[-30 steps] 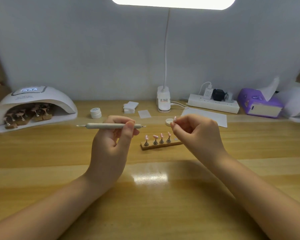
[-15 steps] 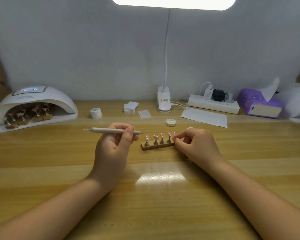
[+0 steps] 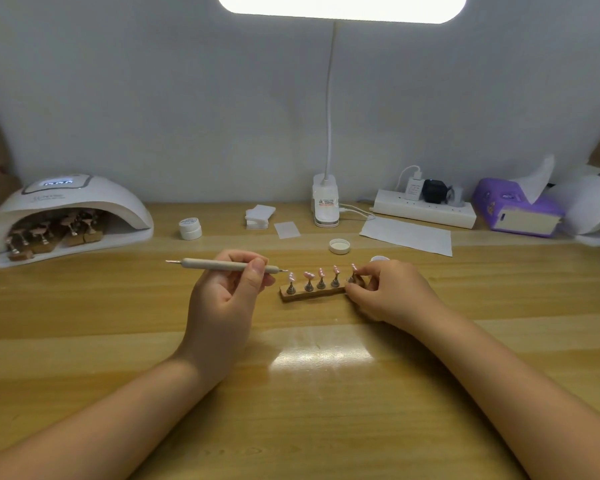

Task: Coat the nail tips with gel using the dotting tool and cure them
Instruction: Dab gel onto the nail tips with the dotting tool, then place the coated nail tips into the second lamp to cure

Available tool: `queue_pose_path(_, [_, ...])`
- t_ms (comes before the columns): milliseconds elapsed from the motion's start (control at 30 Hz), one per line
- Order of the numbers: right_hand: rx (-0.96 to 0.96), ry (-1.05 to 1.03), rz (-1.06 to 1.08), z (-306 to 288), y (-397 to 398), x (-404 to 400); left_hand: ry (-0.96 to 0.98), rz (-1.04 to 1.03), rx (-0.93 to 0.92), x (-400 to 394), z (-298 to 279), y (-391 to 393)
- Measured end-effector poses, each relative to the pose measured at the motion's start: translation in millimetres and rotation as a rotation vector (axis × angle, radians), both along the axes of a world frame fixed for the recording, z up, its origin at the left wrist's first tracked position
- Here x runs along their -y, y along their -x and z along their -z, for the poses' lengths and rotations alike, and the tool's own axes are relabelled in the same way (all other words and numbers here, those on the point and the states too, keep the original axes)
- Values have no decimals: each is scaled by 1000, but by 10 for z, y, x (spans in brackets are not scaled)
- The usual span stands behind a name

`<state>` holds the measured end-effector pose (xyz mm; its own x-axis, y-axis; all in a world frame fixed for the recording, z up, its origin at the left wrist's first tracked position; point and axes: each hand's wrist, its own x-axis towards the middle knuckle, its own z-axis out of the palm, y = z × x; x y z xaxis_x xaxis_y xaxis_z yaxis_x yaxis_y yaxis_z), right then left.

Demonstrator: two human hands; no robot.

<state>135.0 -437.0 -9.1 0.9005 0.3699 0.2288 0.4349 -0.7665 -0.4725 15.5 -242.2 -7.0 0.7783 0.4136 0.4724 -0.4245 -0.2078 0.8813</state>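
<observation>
dotting tool (image 3: 227, 265) lies left-right (tip right) | left hand (image 3: 224, 299) grips it | right hand (image 3: 388, 292) pinches stand (image 3: 312, 293)

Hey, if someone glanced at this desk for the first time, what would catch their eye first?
Probably the two hands mid-desk: the left hand holds a dotting tool level, while the right hand pinches the end stand on a wooden strip of pink nail tips. Next, the white curing lamp at far left with more tips inside, and the bright desk lamp overhead.

Bright overhead lamp (image 3: 342, 6) glares on the table (image 3: 323, 358); edges warp.
</observation>
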Motion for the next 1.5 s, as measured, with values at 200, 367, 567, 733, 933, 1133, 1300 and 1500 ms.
queue_pose_path(200, [-42,77,-140,-100,15,101,19,-12,5,-8,16,-17])
queue_pose_path(367, [-108,-128,-230,-141,65,174,23,-25,6,-13,2,-15])
queue_pose_path(567, [-112,-318,-207,-190,39,217,31,-49,21,-11,-88,14])
queue_pose_path(733, [-93,-441,-160,-369,7,291,226,-28,13,106,-221,-26])
queue_pose_path(933, [-34,-407,1,-454,-121,621,524,139,-94,553,-346,-235])
queue_pose_path(1133, [27,-353,223,-427,-191,1501,503,251,-133,1180,-371,-648])
queue_pose_path(1300, [127,-313,559,-338,-309,2335,510,409,-180,1740,-326,-978])
queue_pose_path(1500, [234,-141,807,-185,-490,3041,448,505,-308,2209,-172,-1379])
